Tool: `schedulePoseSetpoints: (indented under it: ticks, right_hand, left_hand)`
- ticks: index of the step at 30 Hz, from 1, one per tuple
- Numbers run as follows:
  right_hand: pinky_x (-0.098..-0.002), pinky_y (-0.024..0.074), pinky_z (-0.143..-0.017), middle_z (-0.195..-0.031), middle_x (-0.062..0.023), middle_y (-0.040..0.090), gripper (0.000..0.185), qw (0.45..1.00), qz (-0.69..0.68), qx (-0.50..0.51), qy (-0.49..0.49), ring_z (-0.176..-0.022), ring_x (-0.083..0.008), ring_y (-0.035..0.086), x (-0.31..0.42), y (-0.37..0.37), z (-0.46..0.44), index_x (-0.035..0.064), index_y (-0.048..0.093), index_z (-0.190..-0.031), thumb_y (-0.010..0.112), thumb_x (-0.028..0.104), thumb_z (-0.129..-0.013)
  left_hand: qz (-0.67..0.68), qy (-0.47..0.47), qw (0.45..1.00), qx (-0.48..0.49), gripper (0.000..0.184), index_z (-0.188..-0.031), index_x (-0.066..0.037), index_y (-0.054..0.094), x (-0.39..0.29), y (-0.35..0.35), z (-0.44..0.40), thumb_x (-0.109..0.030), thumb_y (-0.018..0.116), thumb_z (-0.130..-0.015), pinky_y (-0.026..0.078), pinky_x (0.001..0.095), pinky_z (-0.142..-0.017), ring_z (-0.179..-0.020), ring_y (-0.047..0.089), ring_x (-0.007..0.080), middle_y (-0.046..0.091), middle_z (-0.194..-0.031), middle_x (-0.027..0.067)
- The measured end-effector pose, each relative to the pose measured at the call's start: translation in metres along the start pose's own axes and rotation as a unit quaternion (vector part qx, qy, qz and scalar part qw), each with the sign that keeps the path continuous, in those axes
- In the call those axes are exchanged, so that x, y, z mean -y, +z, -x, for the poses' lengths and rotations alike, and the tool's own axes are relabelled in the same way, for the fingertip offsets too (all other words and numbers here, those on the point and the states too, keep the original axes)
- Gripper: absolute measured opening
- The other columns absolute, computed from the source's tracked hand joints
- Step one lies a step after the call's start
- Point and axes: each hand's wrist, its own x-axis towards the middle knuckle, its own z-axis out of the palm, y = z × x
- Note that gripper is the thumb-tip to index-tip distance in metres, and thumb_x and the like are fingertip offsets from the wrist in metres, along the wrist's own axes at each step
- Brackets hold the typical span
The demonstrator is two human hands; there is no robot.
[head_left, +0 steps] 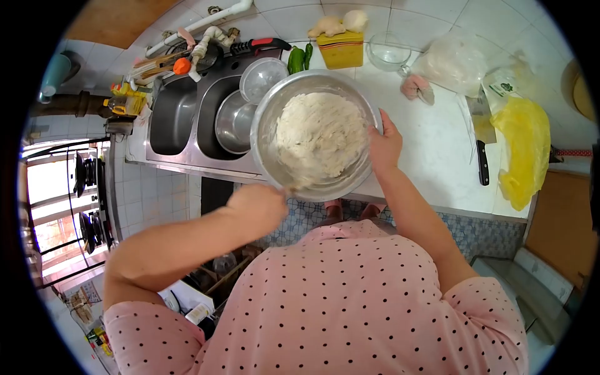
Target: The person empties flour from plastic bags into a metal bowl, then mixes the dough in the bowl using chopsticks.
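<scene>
A large metal bowl (264,128) holds a lumpy mass of pale, wet-looking dough (322,131). The bowl is near the front edge of the white counter, close to the sink. My right hand (384,142) grips its right rim, with the thumb up along the outside. At the bowl's lower left edge, my left hand (257,207) is closed in a fist around a thin utensil (300,183) that reaches into the dough. Motion blurs the utensil, and its kind cannot be made out.
Left of the bowl lies a double sink (173,119) with a metal basin (234,125) and a clear bowl (262,79). Green peppers (297,60) and a yellow box (340,50) stand behind. On the right lie a cleaver (481,125), a yellow plastic bag (524,150) and a glass bowl (389,52).
</scene>
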Motion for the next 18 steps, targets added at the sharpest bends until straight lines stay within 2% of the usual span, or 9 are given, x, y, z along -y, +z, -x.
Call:
schedulePoseSetpoints:
  ticks: [1,4,7,10,13,16,18]
  right_hand:
    - [-0.0273,0.0457,-0.089,-0.114,-0.0131,0.065,0.044,1.000,0.008,-0.006,0.006,-0.101,-0.0167,0.061,0.006,-0.001,0.003,-0.0012,0.054,-0.129,0.058,0.003,-0.086]
    - [-0.0292,0.0461,-0.089,-0.113,-0.0140,0.066,0.043,1.000,0.010,-0.018,0.011,-0.101,-0.0196,0.063,0.015,0.003,0.013,0.0003,0.055,-0.128,0.058,0.003,-0.086]
    - [-0.0288,0.0461,-0.088,-0.113,-0.0126,0.066,0.042,0.998,-0.045,-0.047,0.002,-0.101,-0.0187,0.062,0.001,0.006,0.008,-0.0004,0.054,-0.129,0.057,0.002,-0.087]
    - [-0.0286,0.0461,-0.088,-0.114,-0.0123,0.065,0.042,0.994,-0.085,-0.067,0.002,-0.101,-0.0179,0.062,-0.003,0.009,0.004,-0.0010,0.054,-0.129,0.057,0.000,-0.087]
    - [-0.0284,0.0462,-0.088,-0.115,-0.0123,0.065,0.042,0.995,-0.078,-0.067,0.007,-0.101,-0.0172,0.061,-0.001,0.007,0.002,-0.0012,0.055,-0.128,0.057,0.000,-0.086]
    - [-0.0281,0.0461,-0.088,-0.115,-0.0118,0.065,0.042,0.994,-0.091,-0.061,0.012,-0.100,-0.0169,0.061,-0.001,0.008,0.001,-0.0013,0.055,-0.128,0.057,0.000,-0.086]
    - [-0.0278,0.0458,-0.088,-0.115,-0.0113,0.065,0.042,0.994,-0.092,-0.062,0.020,-0.100,-0.0167,0.061,0.001,0.009,-0.003,-0.0015,0.055,-0.127,0.056,0.000,-0.085]
  left_hand:
    - [0.109,-0.037,0.993,0.030,0.035,-0.115,0.004,0.059,-0.010,-0.019,-0.009,-0.009,0.051,-0.083,0.055,0.0412,-0.064,-0.077,0.068,0.0295,0.067,-0.084,0.0159]
    - [0.120,-0.018,0.986,-0.116,0.038,-0.119,0.002,0.057,-0.004,-0.049,-0.034,-0.008,0.050,-0.083,0.054,0.0426,-0.062,-0.076,0.068,0.0297,0.067,-0.084,0.0170]
    - [0.229,-0.046,0.948,-0.216,0.040,-0.123,-0.001,0.054,0.015,-0.041,-0.068,-0.008,0.049,-0.084,0.053,0.0434,-0.061,-0.076,0.068,0.0309,0.067,-0.083,0.0163]
    - [0.166,-0.057,0.957,-0.233,0.025,-0.105,-0.005,0.065,-0.033,-0.011,-0.055,-0.008,0.053,-0.083,0.054,0.0427,-0.066,-0.078,0.067,0.0339,0.067,-0.084,0.0164]
    - [0.206,-0.093,0.967,-0.119,0.044,-0.128,-0.001,0.049,-0.032,0.006,-0.017,-0.010,0.049,-0.085,0.054,0.0425,-0.062,-0.074,0.068,0.0311,0.067,-0.085,0.0147]
    - [0.032,-0.024,0.999,-0.032,0.042,-0.126,0.000,0.051,0.010,-0.006,0.016,-0.012,0.052,-0.085,0.054,0.0404,-0.060,-0.073,0.068,0.0297,0.068,-0.084,0.0130]
    - [0.021,0.039,0.999,-0.023,0.038,-0.120,0.000,0.055,0.004,-0.032,0.020,-0.013,0.054,-0.084,0.054,0.0389,-0.058,-0.071,0.068,0.0284,0.067,-0.079,0.0116]
